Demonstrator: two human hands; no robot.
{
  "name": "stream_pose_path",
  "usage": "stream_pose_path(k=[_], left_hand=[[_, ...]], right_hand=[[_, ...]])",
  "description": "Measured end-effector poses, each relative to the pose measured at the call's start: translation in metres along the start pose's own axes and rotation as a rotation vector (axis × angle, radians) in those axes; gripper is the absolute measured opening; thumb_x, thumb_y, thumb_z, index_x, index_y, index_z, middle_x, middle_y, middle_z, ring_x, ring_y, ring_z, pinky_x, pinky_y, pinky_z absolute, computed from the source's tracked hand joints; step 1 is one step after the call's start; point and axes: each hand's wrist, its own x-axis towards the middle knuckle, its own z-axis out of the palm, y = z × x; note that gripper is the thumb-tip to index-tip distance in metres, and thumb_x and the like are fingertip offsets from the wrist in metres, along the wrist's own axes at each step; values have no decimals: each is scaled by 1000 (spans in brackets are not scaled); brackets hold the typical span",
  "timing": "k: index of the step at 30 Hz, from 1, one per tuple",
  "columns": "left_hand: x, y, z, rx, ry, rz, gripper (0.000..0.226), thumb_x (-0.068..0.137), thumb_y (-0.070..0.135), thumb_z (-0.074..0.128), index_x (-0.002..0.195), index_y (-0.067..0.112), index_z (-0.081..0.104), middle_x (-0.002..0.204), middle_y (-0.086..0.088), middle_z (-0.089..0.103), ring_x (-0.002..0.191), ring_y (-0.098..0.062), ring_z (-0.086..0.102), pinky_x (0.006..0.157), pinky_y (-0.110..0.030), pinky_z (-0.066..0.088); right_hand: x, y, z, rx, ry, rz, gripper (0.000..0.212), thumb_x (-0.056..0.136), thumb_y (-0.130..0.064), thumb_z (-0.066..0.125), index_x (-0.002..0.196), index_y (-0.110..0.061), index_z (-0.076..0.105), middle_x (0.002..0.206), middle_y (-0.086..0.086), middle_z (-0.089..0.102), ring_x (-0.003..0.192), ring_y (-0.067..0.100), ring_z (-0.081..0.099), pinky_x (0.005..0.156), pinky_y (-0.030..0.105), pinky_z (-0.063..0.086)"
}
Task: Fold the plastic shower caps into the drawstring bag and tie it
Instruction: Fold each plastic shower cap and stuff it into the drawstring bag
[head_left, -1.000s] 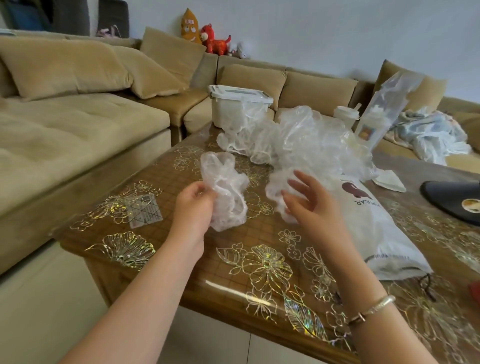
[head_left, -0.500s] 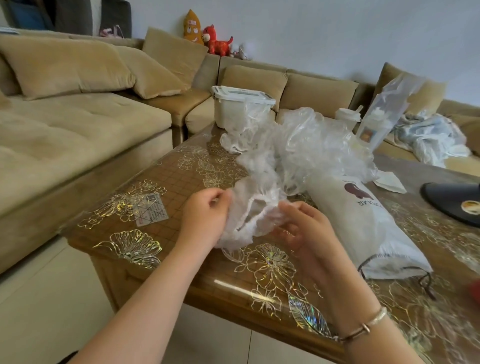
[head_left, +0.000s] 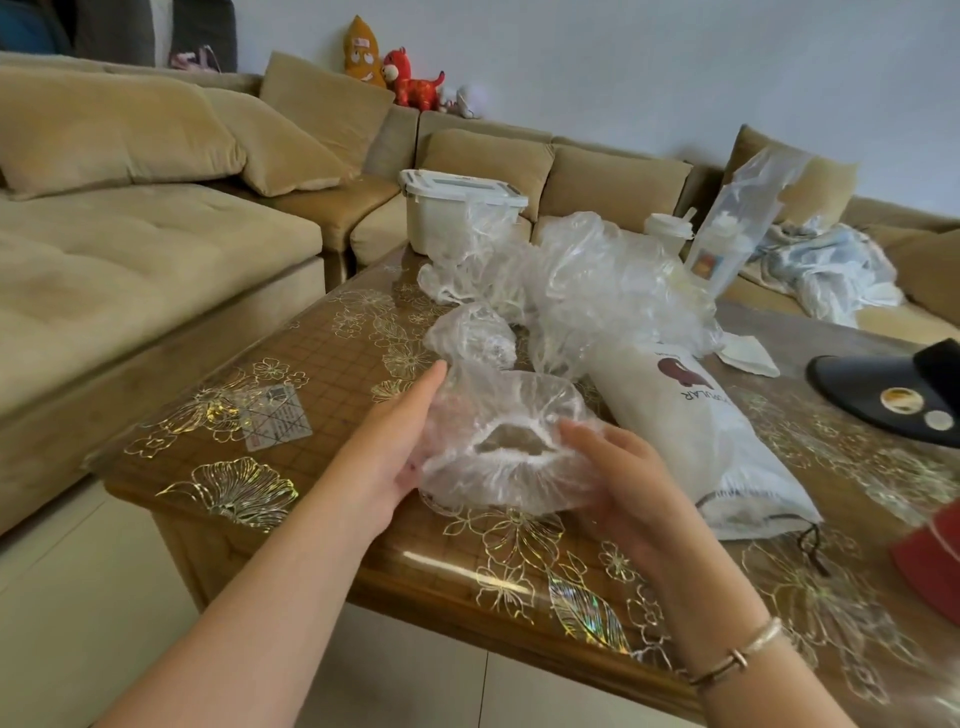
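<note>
Clear shower cap (head_left: 498, 415) (crinkled) held by 2 hands.

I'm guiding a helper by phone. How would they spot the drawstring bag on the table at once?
Start at the brown table with gold flower patterns, then find the heap of clear plastic caps near its middle. The drawstring bag lies just right of that heap, running toward the near edge. Unlike the clear crinkled caps, it is opaque white, printed with a dark red logo, with a black cord at its mouth.
</note>
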Motion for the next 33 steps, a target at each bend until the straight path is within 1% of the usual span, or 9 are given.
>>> stream_pose_path(k=[2,4,8,14,18,21,23,28,33], left_hand=[[-6,2,2,-202,-145,-49,45,89,54,58,119,21,67,113,-6,73,99,-24,69,93,-43,51],[-10,0,5,-238,-200,-53,37,87,37,66,116,15,65,110,-10,74,93,-23,71,86,-39,55],[-8,-8,9,-150,50,35,16,92,13,64,106,5,65,99,-11,73,75,-19,72,60,-28,59],[-1,-15,-1,642,395,360,25,98,28,55,87,6,59,71,-6,60,56,-19,60,48,-33,55],[-8,-21,-2,1078,474,387,29,100,43,47,89,17,56,68,5,57,53,-12,52,46,-29,35],[-13,-19,-4,1243,549,433,39,97,54,45,114,19,47,90,5,59,71,-14,58,54,-27,41],[-13,-19,-7,1287,566,511,49,94,54,51,127,19,43,118,1,51,104,-19,53,79,-29,47],[-19,-17,-6,1090,245,658,15,94,29,60,107,26,56,113,15,45,113,-8,38,99,-26,34],[-18,-23,-6,1126,33,582,23,95,27,60,118,27,58,119,20,48,115,-2,45,98,-20,34]], right_hand=[[5,4,1,48,126,-86,20,94,-19,64,105,-2,63,85,10,71,58,18,65,44,24,52],[12,10,1,-28,243,-155,16,94,-23,64,102,-8,62,93,12,73,72,27,71,59,38,60],[16,17,6,-404,381,-314,23,96,-35,60,98,-13,61,95,12,71,86,32,68,83,52,55],[19,19,-7,-701,419,-285,30,100,-40,48,92,-11,51,78,2,58,66,18,53,59,34,43],[21,22,-12,-939,397,-263,26,102,-37,46,105,-11,42,84,1,59,73,20,60,68,40,53],[15,21,-13,-1043,387,-328,41,98,-44,51,122,-15,34,88,3,63,76,23,65,69,44,56],[11,21,-18,-1144,379,-427,53,95,-46,54,133,-17,32,109,4,62,92,22,62,80,41,55],[-4,13,-25,-1129,-9,-628,47,84,-49,63,125,-31,50,123,-17,50,115,0,47,102,18,39],[-15,23,-28,-1164,-317,-473,63,82,-45,72,137,-36,42,135,-26,43,119,-11,42,92,1,35]])
